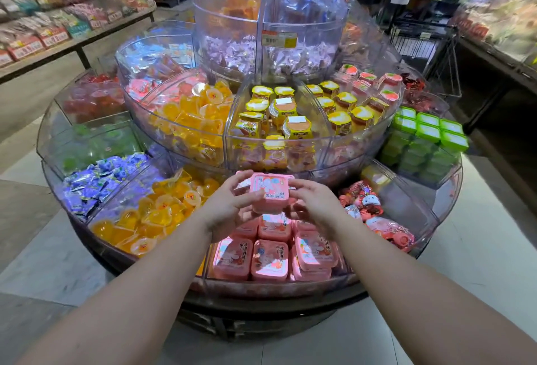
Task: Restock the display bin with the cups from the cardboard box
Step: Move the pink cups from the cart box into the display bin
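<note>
Both hands, left hand [229, 205] and right hand [312, 205], clasped a pink pudding cup [268, 192] above the near display bin [279, 284], poised to top its stacked rows.

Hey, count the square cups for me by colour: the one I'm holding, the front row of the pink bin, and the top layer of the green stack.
Pink cup held in left hand and right hand: 1
Front-row pink cups in the display bin: 3
Top-layer green cups: 6
Total: 10
Cups that are partly hidden behind or underneath are not counted.
</note>
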A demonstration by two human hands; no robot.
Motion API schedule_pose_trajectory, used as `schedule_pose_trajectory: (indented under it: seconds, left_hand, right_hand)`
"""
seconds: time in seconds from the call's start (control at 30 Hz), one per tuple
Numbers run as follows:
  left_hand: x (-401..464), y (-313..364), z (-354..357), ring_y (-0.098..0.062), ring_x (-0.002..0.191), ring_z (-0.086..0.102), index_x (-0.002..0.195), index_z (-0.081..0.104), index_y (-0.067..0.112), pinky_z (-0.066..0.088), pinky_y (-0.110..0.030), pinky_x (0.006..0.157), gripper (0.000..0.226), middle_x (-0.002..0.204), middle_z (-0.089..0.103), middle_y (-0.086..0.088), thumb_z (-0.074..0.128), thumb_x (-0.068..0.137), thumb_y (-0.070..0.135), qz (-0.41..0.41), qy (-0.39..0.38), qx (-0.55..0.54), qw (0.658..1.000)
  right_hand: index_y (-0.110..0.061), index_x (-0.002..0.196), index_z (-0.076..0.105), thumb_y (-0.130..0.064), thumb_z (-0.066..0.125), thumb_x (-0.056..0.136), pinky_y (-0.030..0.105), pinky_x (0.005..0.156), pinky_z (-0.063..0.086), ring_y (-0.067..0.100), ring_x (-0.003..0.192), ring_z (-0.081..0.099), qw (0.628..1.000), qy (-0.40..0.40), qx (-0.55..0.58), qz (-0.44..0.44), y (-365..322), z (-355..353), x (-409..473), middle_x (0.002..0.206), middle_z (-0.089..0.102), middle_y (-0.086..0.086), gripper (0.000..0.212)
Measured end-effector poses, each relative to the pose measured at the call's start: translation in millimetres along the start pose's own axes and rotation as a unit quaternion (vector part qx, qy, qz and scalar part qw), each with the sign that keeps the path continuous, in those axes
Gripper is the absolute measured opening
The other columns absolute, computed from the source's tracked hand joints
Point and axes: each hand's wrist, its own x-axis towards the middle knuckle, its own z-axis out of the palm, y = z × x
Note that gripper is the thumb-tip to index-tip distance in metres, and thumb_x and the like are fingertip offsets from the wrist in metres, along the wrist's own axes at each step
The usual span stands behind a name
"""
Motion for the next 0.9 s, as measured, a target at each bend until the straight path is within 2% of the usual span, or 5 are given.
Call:
schedule_pose_trajectory:
  seconds: [0.1, 0.2, 0.47, 0.67, 0.9]
  left_hand:
    - [-4.7, -0.4, 0.4, -0.024, 0.106, 0.065, 0.130, 0.048, 0.021, 0.057, -0.035, 0.078, 0.065, 0.123, 0.058, -0.007, 0.071, 0.074, -0.002, 0.014, -0.009, 0.011, 1.000]
    - [-7.1, -3.7, -0.8, -0.017, 0.099, 0.068, 0.121, 0.055, 0.023, 0.057, -0.033, 0.079, 0.058, 0.122, 0.058, -0.002, 0.072, 0.074, -0.007, 0.013, -0.018, 0.070, 0.997]
    - [-7.7, -10.7, -8.9, -0.014, 0.116, 0.055, 0.142, 0.041, 0.026, 0.049, -0.039, 0.098, 0.104, 0.132, 0.052, 0.004, 0.093, 0.053, 0.037, 0.049, -0.008, 0.447, 0.893]
    - [-12.3, -24.2, 12.5, 0.004, 0.083, 0.057, 0.112, 0.053, 0.025, 0.045, -0.011, 0.066, 0.062, 0.100, 0.061, 0.011, 0.089, 0.062, 0.024, 0.149, 0.124, 0.374, 0.907]
    - [-6.9, -33.3, 15.8, -0.014, 0.105, 0.060, 0.143, 0.037, 0.018, 0.049, -0.029, 0.089, 0.097, 0.128, 0.056, 0.002, 0.088, 0.063, 0.036, 0.107, 0.108, 0.433, 0.889]
  right_hand:
    - [-0.014, 0.140, 0.044, -0.020, 0.071, 0.085, 0.034, 0.087, 0.055, 0.016, 0.089, 0.067, 0.997, -0.078, -0.026, -0.007, -0.2, -8.3, 0.4, 0.108, 0.068, 0.001, 0.062]
    - [-0.028, 0.149, 0.031, -0.034, 0.087, 0.065, 0.039, 0.100, 0.049, 0.017, 0.111, 0.062, 0.958, -0.085, -0.271, -0.041, -0.5, -11.3, 2.7, 0.127, 0.059, -0.003, 0.101]
    - [-0.026, 0.148, 0.032, -0.024, 0.086, 0.068, 0.031, 0.092, 0.049, 0.015, 0.111, 0.056, 0.890, -0.079, -0.441, -0.088, -2.8, -11.5, -8.0, 0.136, 0.052, -0.001, 0.096]
    - [-0.010, 0.143, 0.036, 0.007, 0.067, 0.081, 0.038, 0.080, 0.060, 0.026, 0.088, 0.068, 0.996, -0.031, -0.078, 0.038, 5.2, 0.7, -10.1, 0.114, 0.061, 0.015, 0.071]
    - [-0.010, 0.136, 0.046, -0.006, 0.077, 0.076, 0.035, 0.070, 0.060, 0.025, 0.091, 0.070, 0.994, 0.071, -0.078, 0.028, 9.1, 7.4, 4.4, 0.118, 0.064, 0.014, 0.068]
